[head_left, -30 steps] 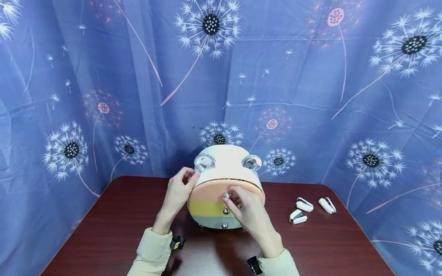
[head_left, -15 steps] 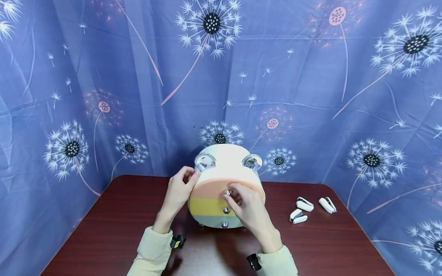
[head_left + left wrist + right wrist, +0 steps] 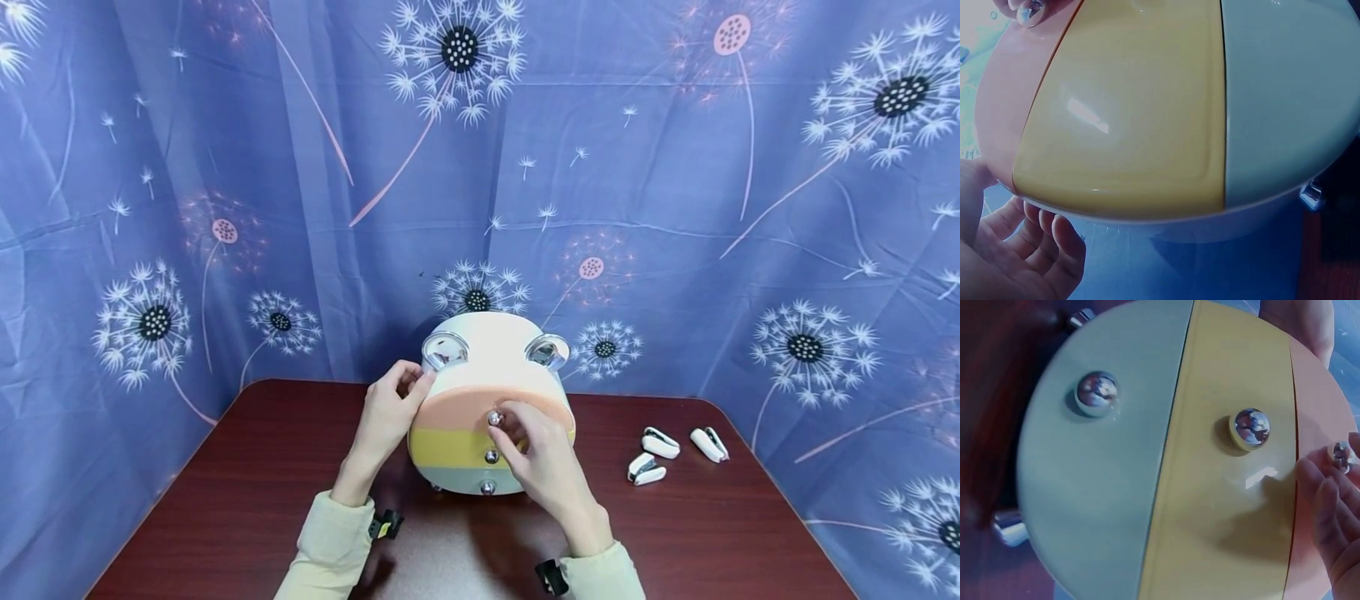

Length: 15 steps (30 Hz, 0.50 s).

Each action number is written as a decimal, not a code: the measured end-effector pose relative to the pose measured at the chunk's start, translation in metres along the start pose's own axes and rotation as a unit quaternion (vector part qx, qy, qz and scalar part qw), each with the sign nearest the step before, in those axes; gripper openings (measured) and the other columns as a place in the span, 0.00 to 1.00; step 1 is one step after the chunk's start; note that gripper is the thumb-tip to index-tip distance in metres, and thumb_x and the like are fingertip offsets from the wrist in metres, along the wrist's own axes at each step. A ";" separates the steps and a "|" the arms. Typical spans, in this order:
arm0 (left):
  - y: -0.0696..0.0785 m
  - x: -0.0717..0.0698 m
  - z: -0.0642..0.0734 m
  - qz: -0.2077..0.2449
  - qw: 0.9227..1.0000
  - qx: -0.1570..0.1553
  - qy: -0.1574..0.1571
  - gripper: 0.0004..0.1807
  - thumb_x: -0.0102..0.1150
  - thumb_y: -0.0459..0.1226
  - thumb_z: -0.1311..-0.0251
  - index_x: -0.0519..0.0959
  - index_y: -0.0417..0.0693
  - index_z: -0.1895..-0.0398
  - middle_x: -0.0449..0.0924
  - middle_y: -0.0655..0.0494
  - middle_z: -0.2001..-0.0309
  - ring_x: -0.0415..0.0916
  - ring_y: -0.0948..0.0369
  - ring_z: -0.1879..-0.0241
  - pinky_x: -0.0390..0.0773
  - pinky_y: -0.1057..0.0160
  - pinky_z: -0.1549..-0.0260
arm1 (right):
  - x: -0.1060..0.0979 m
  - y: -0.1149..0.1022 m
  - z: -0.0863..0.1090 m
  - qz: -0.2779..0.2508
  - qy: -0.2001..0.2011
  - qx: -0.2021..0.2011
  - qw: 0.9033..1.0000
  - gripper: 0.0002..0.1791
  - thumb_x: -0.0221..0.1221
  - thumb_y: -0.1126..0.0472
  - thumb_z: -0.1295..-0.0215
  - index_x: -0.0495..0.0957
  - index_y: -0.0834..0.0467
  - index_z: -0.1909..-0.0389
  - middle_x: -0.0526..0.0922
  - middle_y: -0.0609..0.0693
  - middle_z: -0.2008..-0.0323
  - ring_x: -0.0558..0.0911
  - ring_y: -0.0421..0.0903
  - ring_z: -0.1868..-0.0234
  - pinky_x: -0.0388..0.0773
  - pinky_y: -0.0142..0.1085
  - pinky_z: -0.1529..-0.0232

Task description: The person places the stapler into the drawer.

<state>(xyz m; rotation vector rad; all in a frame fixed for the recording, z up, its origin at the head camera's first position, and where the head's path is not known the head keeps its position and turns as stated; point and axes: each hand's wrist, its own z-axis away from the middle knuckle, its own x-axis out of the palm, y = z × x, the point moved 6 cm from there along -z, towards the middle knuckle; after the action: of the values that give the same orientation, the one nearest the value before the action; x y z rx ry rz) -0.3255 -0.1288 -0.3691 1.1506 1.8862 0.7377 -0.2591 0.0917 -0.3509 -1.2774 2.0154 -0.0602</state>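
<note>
A round white cabinet [image 3: 480, 367] stands on the table, its front split into a pink drawer [image 3: 453, 410], a yellow drawer [image 3: 446, 450] and a pale green drawer [image 3: 457, 480], each with a chrome knob. My right hand [image 3: 543, 454] has thumb and index finger at the pink drawer's knob [image 3: 494, 418], pinching it. In the right wrist view the yellow drawer's knob [image 3: 1250, 429] and the green drawer's knob [image 3: 1096, 394] are untouched. My left hand [image 3: 390, 417] rests against the cabinet's upper left side, thumb at the pink edge, other fingers loosely bent beside the wall. All drawer fronts sit flush.
Two chrome ear-like rings, a left ring [image 3: 446, 350] and a right ring [image 3: 548, 352], rise from the cabinet top. Three small white stapler-like things, one of them a white stapler [image 3: 661, 442], lie on the dark red table [image 3: 262, 483] at right. A blue dandelion curtain [image 3: 660, 192] hangs behind.
A second ago a thin dark gap showed above the pink drawer; it is closed now, the drawer having gone in. The right hand stays at the knob, and the left hand keeps its place.
</note>
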 end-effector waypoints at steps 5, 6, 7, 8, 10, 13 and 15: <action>0.002 -0.001 -0.001 -0.003 1.000 0.004 0.003 0.12 0.61 0.50 0.36 0.79 0.52 0.64 0.72 0.57 0.75 0.69 0.59 0.75 0.68 0.63 0.74 | 0.003 0.004 0.010 -0.020 0.006 0.024 1.000 0.15 0.64 0.67 0.37 0.76 0.58 0.50 0.81 0.41 0.71 0.78 0.34 0.74 0.76 0.29 0.75; 0.002 -0.001 -0.001 -0.003 1.000 0.005 0.003 0.12 0.61 0.49 0.36 0.79 0.51 0.64 0.72 0.57 0.75 0.69 0.59 0.75 0.68 0.63 0.74 | 0.003 0.005 0.012 -0.020 0.010 0.027 0.999 0.14 0.64 0.67 0.37 0.76 0.58 0.51 0.81 0.42 0.72 0.78 0.34 0.74 0.75 0.28 0.76; 0.003 -0.001 -0.001 -0.004 1.000 0.006 0.004 0.12 0.61 0.49 0.36 0.79 0.51 0.64 0.72 0.57 0.75 0.69 0.59 0.75 0.68 0.63 0.74 | 0.004 0.007 0.014 -0.019 0.012 0.030 0.999 0.13 0.64 0.67 0.37 0.76 0.58 0.52 0.80 0.41 0.72 0.78 0.34 0.75 0.75 0.28 0.76; 0.003 0.000 -0.001 -0.005 1.000 0.006 0.004 0.12 0.61 0.49 0.36 0.79 0.51 0.64 0.72 0.57 0.75 0.69 0.59 0.75 0.68 0.63 0.74 | 0.005 0.008 0.015 -0.021 0.014 0.030 0.999 0.11 0.64 0.68 0.38 0.77 0.58 0.55 0.81 0.42 0.73 0.77 0.35 0.75 0.75 0.28 0.76; 0.003 0.000 -0.001 -0.006 1.000 0.005 0.004 0.12 0.62 0.49 0.36 0.79 0.51 0.64 0.72 0.57 0.75 0.69 0.59 0.75 0.68 0.63 0.74 | 0.008 0.010 0.019 -0.021 0.009 0.034 0.999 0.07 0.63 0.67 0.37 0.79 0.58 0.60 0.81 0.41 0.74 0.77 0.34 0.75 0.75 0.28 0.76; 0.002 0.000 -0.001 -0.006 1.000 0.003 0.005 0.12 0.62 0.49 0.36 0.79 0.51 0.64 0.72 0.57 0.75 0.69 0.59 0.75 0.68 0.63 0.74 | 0.014 0.014 0.023 -0.018 -0.012 0.037 0.999 0.03 0.63 0.67 0.38 0.80 0.56 0.67 0.81 0.39 0.74 0.76 0.32 0.75 0.75 0.28 0.74; 0.002 0.000 0.000 -0.006 1.000 0.002 0.005 0.12 0.61 0.49 0.36 0.79 0.51 0.64 0.72 0.57 0.75 0.69 0.59 0.75 0.68 0.63 0.74 | 0.019 0.017 0.026 -0.012 -0.027 0.046 0.999 0.04 0.64 0.67 0.38 0.80 0.54 0.68 0.80 0.37 0.75 0.75 0.31 0.75 0.74 0.28 0.74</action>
<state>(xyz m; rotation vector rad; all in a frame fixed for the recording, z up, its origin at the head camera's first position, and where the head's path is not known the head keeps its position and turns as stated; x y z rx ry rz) -0.3252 -0.1278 -0.3677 1.1405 1.9016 0.7335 -0.2607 0.0936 -0.3866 -1.2319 1.9296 -0.1266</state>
